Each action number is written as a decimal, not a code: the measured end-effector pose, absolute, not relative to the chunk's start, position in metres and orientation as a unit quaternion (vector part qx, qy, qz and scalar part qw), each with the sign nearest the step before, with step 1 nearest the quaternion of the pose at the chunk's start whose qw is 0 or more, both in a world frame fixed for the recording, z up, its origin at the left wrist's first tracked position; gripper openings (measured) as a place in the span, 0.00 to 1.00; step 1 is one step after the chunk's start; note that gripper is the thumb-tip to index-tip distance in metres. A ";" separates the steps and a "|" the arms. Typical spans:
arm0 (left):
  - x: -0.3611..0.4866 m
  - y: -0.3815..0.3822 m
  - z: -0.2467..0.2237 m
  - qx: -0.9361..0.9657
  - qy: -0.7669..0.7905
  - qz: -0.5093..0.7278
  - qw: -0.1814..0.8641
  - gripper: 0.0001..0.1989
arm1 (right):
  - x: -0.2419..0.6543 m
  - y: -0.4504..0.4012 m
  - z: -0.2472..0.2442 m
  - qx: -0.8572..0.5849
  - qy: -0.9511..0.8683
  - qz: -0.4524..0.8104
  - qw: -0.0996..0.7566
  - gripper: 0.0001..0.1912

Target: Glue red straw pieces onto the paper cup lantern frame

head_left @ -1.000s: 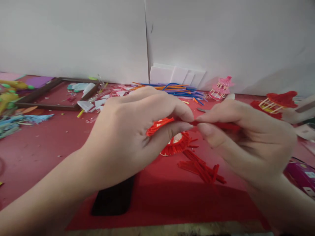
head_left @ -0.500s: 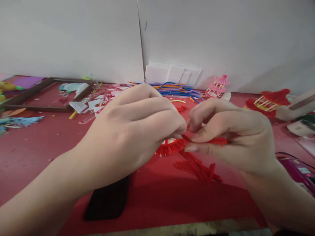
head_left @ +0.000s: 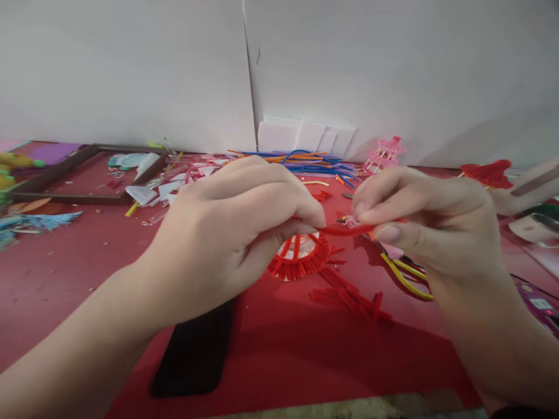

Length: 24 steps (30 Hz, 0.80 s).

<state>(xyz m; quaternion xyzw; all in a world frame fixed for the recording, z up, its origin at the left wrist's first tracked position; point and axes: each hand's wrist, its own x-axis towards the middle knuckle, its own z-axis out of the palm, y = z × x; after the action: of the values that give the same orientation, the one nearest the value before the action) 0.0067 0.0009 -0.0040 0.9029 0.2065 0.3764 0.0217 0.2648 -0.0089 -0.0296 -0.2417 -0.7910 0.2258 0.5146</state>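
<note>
A thin red fuzzy strip [head_left: 343, 231] stretches between my two hands above the table. Its left end is pinched in my left hand [head_left: 236, 238], whose fingertips are partly hidden behind the knuckles. My right hand [head_left: 430, 227] grips the other end between thumb and fingers. Below and behind my left hand lies a round red fringed piece [head_left: 299, 265] with spokes over a pale middle. Short red strips [head_left: 351, 299] are heaped just in front of it. Yellow-handled pliers [head_left: 406, 279] rest under my right hand, partly covered by it.
A black phone-like slab [head_left: 194, 352] lies near my left forearm. Blue and orange stems [head_left: 305, 158], white sheets [head_left: 279, 135] and a pink pagoda-like model [head_left: 385, 154] stand or lie at the back. A brown frame [head_left: 65, 196] is at the left, a red model roof [head_left: 487, 173] at the right.
My hands have moved apart, and the red strip now shows stretched between them. My right hand has shifted slightly right, uncovering the pliers. More of the round red piece is visible.
</note>
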 end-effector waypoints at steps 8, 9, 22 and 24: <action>0.003 0.008 -0.006 0.914 0.180 0.361 -0.039 0.13 | 0.270 -0.010 -0.030 -0.245 -0.812 0.255 0.464 0.04; 0.002 0.009 -0.006 0.914 0.184 0.359 -0.044 0.13 | 0.269 -0.012 -0.029 -0.244 -0.824 0.232 0.455 0.04; 0.000 0.008 -0.017 0.879 0.352 0.320 -0.043 0.17 | 0.242 -0.038 -0.063 -0.209 -0.863 -0.119 0.443 0.07; -0.001 0.009 -0.019 0.877 0.373 0.300 -0.039 0.17 | 0.244 -0.030 -0.078 -0.192 -0.860 -0.155 0.447 0.07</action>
<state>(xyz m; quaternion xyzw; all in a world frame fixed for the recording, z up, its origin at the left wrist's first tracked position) -0.0007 0.0089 -0.0194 0.8773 0.3725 0.3003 -0.0386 0.2439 -0.0303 -0.0776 -0.1917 -0.8601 -0.1551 0.4466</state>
